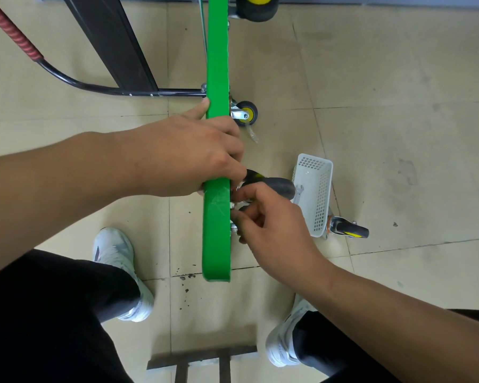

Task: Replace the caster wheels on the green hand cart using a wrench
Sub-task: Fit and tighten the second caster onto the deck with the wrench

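The green hand cart (217,64) stands on its edge, its deck seen edge-on from top to bottom of the view. My left hand (188,153) wraps over the deck's edge, fingers curled onto the wheel side. A black-and-yellow caster wheel (277,186) sits against the deck's underside just right of that hand. My right hand (271,225) pinches at the caster's metal mounting plate (234,205) with curled fingers; what they pinch is hidden. A silver wrench (299,193) lies by the basket. Another caster (245,113) is mounted farther up.
A white perforated basket (317,189) lies on the tiled floor right of the cart. A loose caster (346,229) rests beside it. The cart's black handle with red grip (25,48) lies at the left. A large wheel (257,6) shows at the top. My shoes flank the cart.
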{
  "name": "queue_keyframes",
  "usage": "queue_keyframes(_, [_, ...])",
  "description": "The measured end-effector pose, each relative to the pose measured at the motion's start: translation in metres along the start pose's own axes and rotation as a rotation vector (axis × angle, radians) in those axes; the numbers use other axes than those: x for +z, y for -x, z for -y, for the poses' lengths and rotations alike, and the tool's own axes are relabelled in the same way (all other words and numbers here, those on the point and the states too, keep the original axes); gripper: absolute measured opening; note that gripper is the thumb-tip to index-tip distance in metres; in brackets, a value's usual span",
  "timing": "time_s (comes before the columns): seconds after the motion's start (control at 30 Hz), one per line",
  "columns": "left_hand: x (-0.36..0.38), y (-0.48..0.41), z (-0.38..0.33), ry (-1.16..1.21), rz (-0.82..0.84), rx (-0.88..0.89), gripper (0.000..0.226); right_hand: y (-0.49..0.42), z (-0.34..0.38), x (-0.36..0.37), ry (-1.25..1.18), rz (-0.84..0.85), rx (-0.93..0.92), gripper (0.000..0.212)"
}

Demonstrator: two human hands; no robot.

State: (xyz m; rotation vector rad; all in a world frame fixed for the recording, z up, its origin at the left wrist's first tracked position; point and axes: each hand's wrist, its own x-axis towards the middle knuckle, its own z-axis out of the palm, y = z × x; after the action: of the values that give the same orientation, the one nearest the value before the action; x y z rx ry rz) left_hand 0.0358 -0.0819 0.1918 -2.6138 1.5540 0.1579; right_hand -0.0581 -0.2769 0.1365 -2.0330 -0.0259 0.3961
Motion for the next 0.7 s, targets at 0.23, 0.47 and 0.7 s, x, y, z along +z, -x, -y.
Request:
queue_keyframes(0.23, [0.0005,0.0001,0.0003,0.009,-0.005,0.001,0.042,-0.0024,-0.0022,0.0016,0.002,-0.005,0.028,0.007])
queue_keyframes(0.47, [0.0008,-0.0003,0.0004,0.004,-0.002,0.005,0.042,-0.0029,-0.0043,0.001,-0.019,-0.025,0.013,0.003])
queue_keyframes(0.7, [0.0011,-0.0004,-0.0001,0.007,-0.003,0.007,0.043,-0.0011,0.0006,-0.0052,0.077,-0.064,-0.061,0.003])
